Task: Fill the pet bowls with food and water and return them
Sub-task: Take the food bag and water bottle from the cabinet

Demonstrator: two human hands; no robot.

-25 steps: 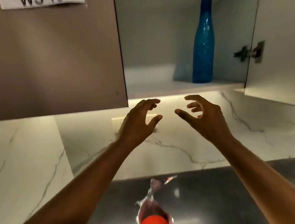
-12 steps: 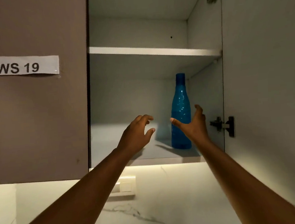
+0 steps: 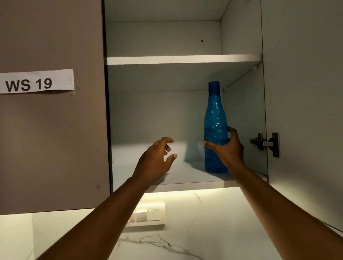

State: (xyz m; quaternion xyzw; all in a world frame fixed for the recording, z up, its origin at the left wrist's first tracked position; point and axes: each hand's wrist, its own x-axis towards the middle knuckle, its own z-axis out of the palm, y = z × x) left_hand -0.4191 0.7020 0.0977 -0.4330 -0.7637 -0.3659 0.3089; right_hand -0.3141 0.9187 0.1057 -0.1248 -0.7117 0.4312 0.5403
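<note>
A tall blue plastic bottle (image 3: 215,118) stands upright on the lower shelf (image 3: 149,172) of an open wall cabinet, towards its right side. My right hand (image 3: 228,149) is wrapped around the bottle's lower body, thumb on the left and fingers on the right. To the left of the bottle, my left hand (image 3: 155,159) hovers over the shelf with its fingers curled apart and nothing in it. No pet bowls are in view.
The cabinet's open door (image 3: 311,98) hangs at the right with a metal hinge (image 3: 267,144). A closed brown door (image 3: 44,140) labelled WS 19 is at the left. An upper shelf (image 3: 181,59) sits above. Below is a marble backsplash (image 3: 195,240) with a white switch plate (image 3: 150,215).
The view tilted up from the counter to the cabinet. Both hands rose to the lower shelf, and my right hand closed around the blue bottle.
</note>
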